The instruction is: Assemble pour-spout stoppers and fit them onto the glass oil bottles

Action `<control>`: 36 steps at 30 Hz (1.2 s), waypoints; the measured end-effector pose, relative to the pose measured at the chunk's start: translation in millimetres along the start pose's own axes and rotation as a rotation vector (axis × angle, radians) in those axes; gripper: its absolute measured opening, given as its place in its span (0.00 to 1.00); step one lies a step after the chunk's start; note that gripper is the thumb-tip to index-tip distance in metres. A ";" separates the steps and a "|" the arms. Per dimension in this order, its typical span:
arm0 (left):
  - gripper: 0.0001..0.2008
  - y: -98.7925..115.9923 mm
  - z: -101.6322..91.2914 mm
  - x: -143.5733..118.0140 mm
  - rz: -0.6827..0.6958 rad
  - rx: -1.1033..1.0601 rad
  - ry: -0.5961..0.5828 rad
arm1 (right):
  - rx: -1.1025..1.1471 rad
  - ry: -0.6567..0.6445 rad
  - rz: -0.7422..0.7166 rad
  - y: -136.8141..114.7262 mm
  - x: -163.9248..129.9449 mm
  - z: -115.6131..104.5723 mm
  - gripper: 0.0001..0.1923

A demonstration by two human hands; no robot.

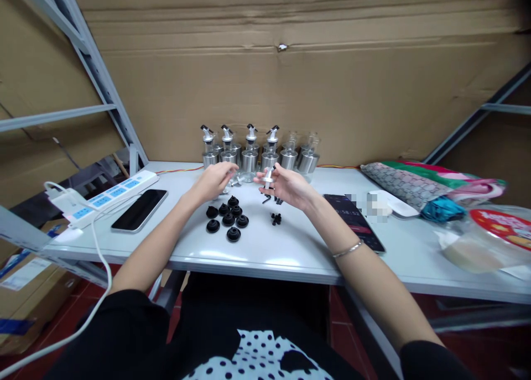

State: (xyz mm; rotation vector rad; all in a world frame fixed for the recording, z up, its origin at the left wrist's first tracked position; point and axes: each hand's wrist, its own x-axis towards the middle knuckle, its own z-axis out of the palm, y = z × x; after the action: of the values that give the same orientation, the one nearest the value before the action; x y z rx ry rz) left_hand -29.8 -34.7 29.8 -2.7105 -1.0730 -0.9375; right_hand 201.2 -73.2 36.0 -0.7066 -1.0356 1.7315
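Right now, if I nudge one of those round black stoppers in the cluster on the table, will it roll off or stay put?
Probably stays put: each black stopper sits flat on a wide base on the table, so it should slide, not roll. They look small and likely light, so a push may scatter neighbours. If rubber, as it seems, it should grip and not break.

The right hand (286, 186) holds a small pourer spout (269, 178) between the fingertips, above the white table (290, 247). The left hand (215, 182) is just beside it, fingers half curled near a small clear part (234, 179); whether it grips this part I cannot tell. Below the left hand lie 8 black rubber stoppers (227, 218). Behind both hands stand 6 steel-based bottles (259, 153) in a row. A dark phone (140, 209) lies left of the left hand, near a power strip (112, 194).
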 end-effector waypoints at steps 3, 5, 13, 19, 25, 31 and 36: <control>0.12 -10.3 1.6 -0.4 -0.023 0.014 -0.160 | 0.002 -0.015 -0.007 -0.5 -0.7 0.6 0.15; 0.12 -12.6 3.3 -0.9 -0.040 0.011 -0.230 | -0.005 -0.024 -0.026 -0.6 -1.2 1.1 0.15; 0.09 -6.9 2.4 -0.4 -0.073 -0.008 -0.450 | -0.028 -0.013 -0.056 0.0 -0.1 -1.5 0.13; 0.08 -4.7 6.0 -1.2 -0.082 0.002 -0.482 | -0.055 -0.020 -0.032 1.3 -0.1 -3.1 0.12; 0.06 1.0 5.4 0.2 -0.119 -0.083 -0.264 | -0.049 -0.058 -0.072 2.6 -2.4 1.0 0.10; 0.05 18.6 16.3 0.1 -0.091 -0.291 -0.113 | -0.057 -0.131 -0.110 5.9 -3.5 5.4 0.10; 0.08 28.5 24.7 -3.4 -0.027 -0.321 -0.020 | -0.065 -0.156 -0.131 7.4 -3.1 5.1 0.10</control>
State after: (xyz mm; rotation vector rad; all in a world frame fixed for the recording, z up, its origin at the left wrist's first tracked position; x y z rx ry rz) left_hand -0.7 -51.1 12.0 -2.9682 -1.0446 -1.1830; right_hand 194.9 -79.0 31.8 -0.5380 -1.2225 1.6653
